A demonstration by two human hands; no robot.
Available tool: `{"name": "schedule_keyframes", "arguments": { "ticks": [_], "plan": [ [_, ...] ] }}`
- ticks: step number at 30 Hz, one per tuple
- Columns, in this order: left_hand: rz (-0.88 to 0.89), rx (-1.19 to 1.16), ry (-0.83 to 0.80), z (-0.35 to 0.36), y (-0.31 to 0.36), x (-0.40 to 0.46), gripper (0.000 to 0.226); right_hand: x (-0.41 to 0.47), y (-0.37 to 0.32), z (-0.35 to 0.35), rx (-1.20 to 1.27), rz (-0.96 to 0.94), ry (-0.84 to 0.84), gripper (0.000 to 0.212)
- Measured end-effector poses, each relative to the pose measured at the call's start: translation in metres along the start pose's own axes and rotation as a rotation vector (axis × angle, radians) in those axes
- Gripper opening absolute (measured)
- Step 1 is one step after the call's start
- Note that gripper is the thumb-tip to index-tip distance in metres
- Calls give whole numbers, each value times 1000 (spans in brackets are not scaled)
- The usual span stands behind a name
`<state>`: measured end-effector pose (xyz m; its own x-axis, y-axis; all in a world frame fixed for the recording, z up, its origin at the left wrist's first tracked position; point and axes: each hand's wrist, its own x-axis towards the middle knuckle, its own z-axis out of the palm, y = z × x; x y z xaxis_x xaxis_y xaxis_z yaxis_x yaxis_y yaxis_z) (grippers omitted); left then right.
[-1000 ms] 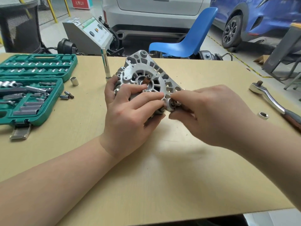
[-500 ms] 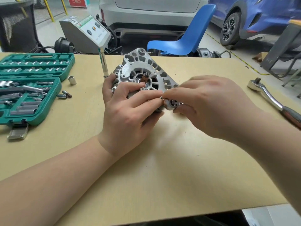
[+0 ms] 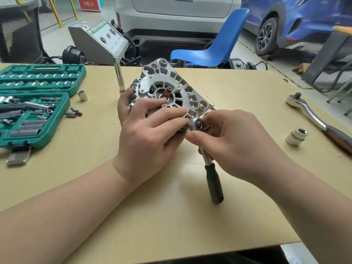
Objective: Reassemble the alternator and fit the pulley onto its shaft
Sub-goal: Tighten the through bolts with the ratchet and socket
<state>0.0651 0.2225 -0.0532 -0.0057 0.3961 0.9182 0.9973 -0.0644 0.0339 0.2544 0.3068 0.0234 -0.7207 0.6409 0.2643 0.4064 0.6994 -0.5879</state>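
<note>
The alternator [image 3: 167, 92] stands tilted on the worktop [image 3: 171, 216], near the middle of the far edge, its ribbed aluminium end face turned up toward the camera and a short brownish shaft [image 3: 167, 91] poking out of the central bearing. The left hand [image 3: 144, 134] grasps the near side of the housing: the thumb wraps round its left rim and the fingers lie curled across the face just below the shaft.

The right hand [image 3: 234, 141] pinches the head of a small ratchet [image 3: 206, 147] between thumb and fingertips, holding that head against the housing's lower right corner, touching the left fingertips. The ratchet's black handle slants down toward the near edge of the worktop, clear of both hands.

At the left edge lies an open green socket case [image 3: 38, 103], its rows filled with sockets and bits. A loose socket [image 3: 82, 95] stands just beside the case, and two small bits [image 3: 73, 112] lie close by. A long chrome extension socket [image 3: 118, 76] stands upright just left of the alternator. Toward the right edge a large ratchet wrench [image 3: 316, 119] lies diagonally, with a wide socket [image 3: 296, 137] standing near its handle.

Beyond the far edge are a blue chair [image 3: 215, 44], a grey machine [image 3: 99, 38], a white car and a blue car.
</note>
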Motion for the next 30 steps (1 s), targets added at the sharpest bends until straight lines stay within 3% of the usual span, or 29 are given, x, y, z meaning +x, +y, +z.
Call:
{"name": "schedule_keyframes", "arguments": {
  "ticks": [4, 7, 12, 18, 22, 24, 26, 30],
  "plan": [
    [2, 12, -4, 1, 0, 0, 15, 8, -4, -12, -547, -335, -5, 30],
    [5, 8, -6, 1, -2, -1, 14, 20, -8, -28, -685, -457, -82, 29],
    [5, 10, -5, 2, -3, -1, 14, 16, -4, -24, -664, -406, -54, 25],
    [-11, 4, 13, 2, 1, 0, 12, 3, -2, -2, -186, -119, 31, 27],
    [-28, -22, -17, -2, 0, -1, 13, 4, -3, 4, 249, 165, -54, 29],
    [-27, -20, -20, -2, 1, -1, 12, 4, -3, 3, 346, 210, -80, 29],
    [-21, -13, -14, -1, 1, -1, 12, 4, -2, -1, 225, 161, -31, 30],
    [-11, -7, -9, 1, -1, -1, 17, 12, -3, -19, -291, -163, 39, 25]
  ]
}}
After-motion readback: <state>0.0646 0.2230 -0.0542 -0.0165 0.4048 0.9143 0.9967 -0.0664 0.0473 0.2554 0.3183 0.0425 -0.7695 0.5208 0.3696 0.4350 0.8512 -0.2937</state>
